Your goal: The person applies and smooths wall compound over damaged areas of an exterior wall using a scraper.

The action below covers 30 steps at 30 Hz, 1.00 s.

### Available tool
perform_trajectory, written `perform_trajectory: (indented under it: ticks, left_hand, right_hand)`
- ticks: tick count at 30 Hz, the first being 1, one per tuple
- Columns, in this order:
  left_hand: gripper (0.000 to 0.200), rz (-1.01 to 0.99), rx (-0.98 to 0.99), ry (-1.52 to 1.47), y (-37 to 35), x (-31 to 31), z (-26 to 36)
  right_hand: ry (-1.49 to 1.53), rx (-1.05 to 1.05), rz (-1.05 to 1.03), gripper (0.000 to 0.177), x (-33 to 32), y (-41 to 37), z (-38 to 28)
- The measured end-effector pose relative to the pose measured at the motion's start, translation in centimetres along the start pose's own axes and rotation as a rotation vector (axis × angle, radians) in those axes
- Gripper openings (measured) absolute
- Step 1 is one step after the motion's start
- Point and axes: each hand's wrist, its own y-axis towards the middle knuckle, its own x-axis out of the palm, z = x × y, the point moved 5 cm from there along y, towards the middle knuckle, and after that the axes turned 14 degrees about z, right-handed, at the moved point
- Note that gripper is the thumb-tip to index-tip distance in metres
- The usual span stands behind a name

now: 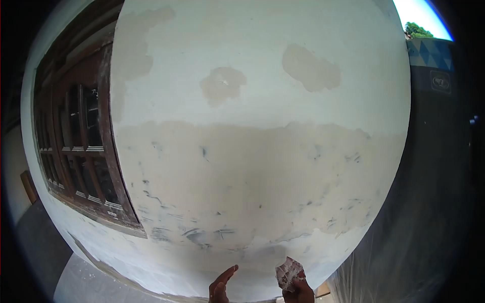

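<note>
At the bottom edge, my right hand (pixel 301 291) grips a crumpled, whitish and reddish-brown piece (pixel 288 271); I cannot make out what it is. To its left, my left hand (pixel 221 287) is raised with its fingers extended and nothing in it. Both are in front of the lower part of a pale wall (pixel 262 30). Beige patches mark the wall's upper part, and a wide beige band with dark scuffs crosses its lower half.
A brown wooden window (pixel 76 131) with dark panes is set in the wall at the left. Grey sheeting (pixel 404 242) hangs or stands at the right, below a blue patterned strip (pixel 429 54). Green foliage (pixel 418 31) shows at the upper right.
</note>
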Motion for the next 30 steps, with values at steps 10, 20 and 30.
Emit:
perform_trajectory:
  ticks: [10, 20, 30]
  left_hand:
    - [0.088, -0.041, 0.844, 0.166, 22.9, -9.7, 28.3]
    - [0.062, -0.076, 1.229, 0.047, 41.2, -7.3, 43.4]
    - [0.061, -0.038, 1.351, 0.060, 41.9, -6.3, 42.1]
  right_hand:
    - [-0.183, -0.223, -0.437, 0.054, 30.8, -1.0, 5.5]
    - [-0.362, -0.959, -0.522, 0.020, 52.5, -2.1, 4.7]
    - [-0.873, -1.803, -0.335, 0.019, 59.0, -4.5, 3.3]
